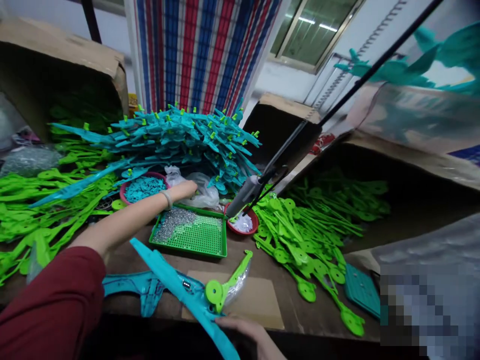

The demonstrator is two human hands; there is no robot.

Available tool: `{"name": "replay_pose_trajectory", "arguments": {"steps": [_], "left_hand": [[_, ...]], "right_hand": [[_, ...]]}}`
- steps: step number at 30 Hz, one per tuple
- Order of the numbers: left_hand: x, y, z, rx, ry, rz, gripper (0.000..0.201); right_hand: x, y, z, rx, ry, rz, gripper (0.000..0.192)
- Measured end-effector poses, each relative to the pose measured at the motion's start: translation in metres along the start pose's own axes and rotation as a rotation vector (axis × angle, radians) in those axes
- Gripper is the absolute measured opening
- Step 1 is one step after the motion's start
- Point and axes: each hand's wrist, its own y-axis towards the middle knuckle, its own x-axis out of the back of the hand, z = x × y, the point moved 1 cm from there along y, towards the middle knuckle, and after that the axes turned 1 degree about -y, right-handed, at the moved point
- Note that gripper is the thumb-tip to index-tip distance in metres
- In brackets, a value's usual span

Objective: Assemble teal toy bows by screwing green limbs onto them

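Observation:
My left hand (184,190) reaches over the far side of the bench to a crumpled clear plastic bag (205,192); its fingers are hidden, so I cannot see whether they hold anything. At the front edge, my right hand (253,332) grips the lower edge of a long teal plastic part (183,295). A lime green arm with a round disc (214,292) lies on that part, with something shiny and clear beside it. Beneath my left wrist is a green perforated tray (202,254) with small metal screws (174,223) heaped on its left side.
A big pile of teal parts (180,135) stands behind. Lime green parts lie left (48,200) and right (296,230). A tub of small teal pieces (144,189), a red bowl of white pieces (242,224), a hanging power screwdriver (243,196) and cardboard boxes (285,105) surround the work area.

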Motion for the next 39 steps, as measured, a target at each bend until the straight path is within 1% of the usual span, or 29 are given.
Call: {"name": "replay_pose_trajectory", "arguments": {"steps": [2,4,5,7,9,10,12,14,17,19,20,23,26,28,30,33,35,37,39], "left_hand": [[0.012,-0.01,-0.001,0.035,-0.004,-0.083,0.026],[0.028,-0.027,0.001,0.058,-0.026,-0.182,0.018],[0.036,-0.04,0.003,0.065,-0.045,-0.231,0.016],[0.05,-0.069,0.009,0.08,-0.097,-0.313,0.022],[0.057,-0.1,0.018,0.107,-0.168,-0.337,0.025],[0.057,-0.113,0.022,0.124,-0.208,-0.325,0.026],[0.051,-0.135,0.031,0.159,-0.283,-0.278,0.026],[0.04,-0.147,0.039,0.181,-0.333,-0.237,0.023],[0.026,-0.152,0.049,0.172,-0.342,-0.213,0.013],[0.023,-0.152,0.053,0.148,-0.3,-0.213,0.004],[0.023,-0.152,0.054,0.132,-0.263,-0.215,0.006],[0.027,-0.148,0.053,0.057,-0.117,-0.2,0.007],[0.033,-0.145,0.051,0.001,0.025,-0.141,0.01],[0.037,-0.15,0.049,-0.022,0.1,-0.09,0.015],[0.037,-0.162,0.045,-0.069,0.155,-0.016,0.016],[0.028,-0.185,0.035,-0.156,0.216,0.109,0.018],[0.019,-0.194,0.027,-0.187,0.254,0.171,0.023],[0.008,-0.19,0.022,-0.189,0.29,0.217,0.026],[-0.001,-0.177,0.019,-0.173,0.316,0.273,0.023]], "right_hand": [[0.003,0.002,0.005,0.018,0.09,-0.021,0.073],[0.006,0.001,0.013,0.018,0.25,-0.054,0.075],[0.008,0.001,0.017,0.014,0.323,-0.061,0.074],[0.009,0.003,0.026,0.004,0.409,-0.047,0.069],[0.01,0.01,0.032,0.003,0.434,-0.029,0.062],[0.009,0.015,0.035,0.008,0.432,-0.02,0.059],[0.007,0.03,0.041,0.028,0.422,-0.001,0.055],[0.004,0.047,0.048,0.051,0.407,0.016,0.054],[0.001,0.067,0.06,0.066,0.373,-0.004,0.051],[0.003,0.074,0.064,0.072,0.348,-0.042,0.052],[0.005,0.075,0.064,0.074,0.34,-0.058,0.054],[0.014,0.069,0.06,0.073,0.341,-0.12,0.057],[0.021,0.054,0.051,0.07,0.315,-0.177,0.054],[0.023,0.043,0.045,0.059,0.257,-0.174,0.052],[0.023,0.032,0.038,0.044,0.198,-0.15,0.052],[0.021,0.022,0.031,0.028,0.173,-0.13,0.055],[0.018,0.023,0.032,0.018,0.189,-0.124,0.058],[0.013,0.029,0.037,0.018,0.217,-0.107,0.06],[0.008,0.035,0.044,0.031,0.252,-0.084,0.062]]}}
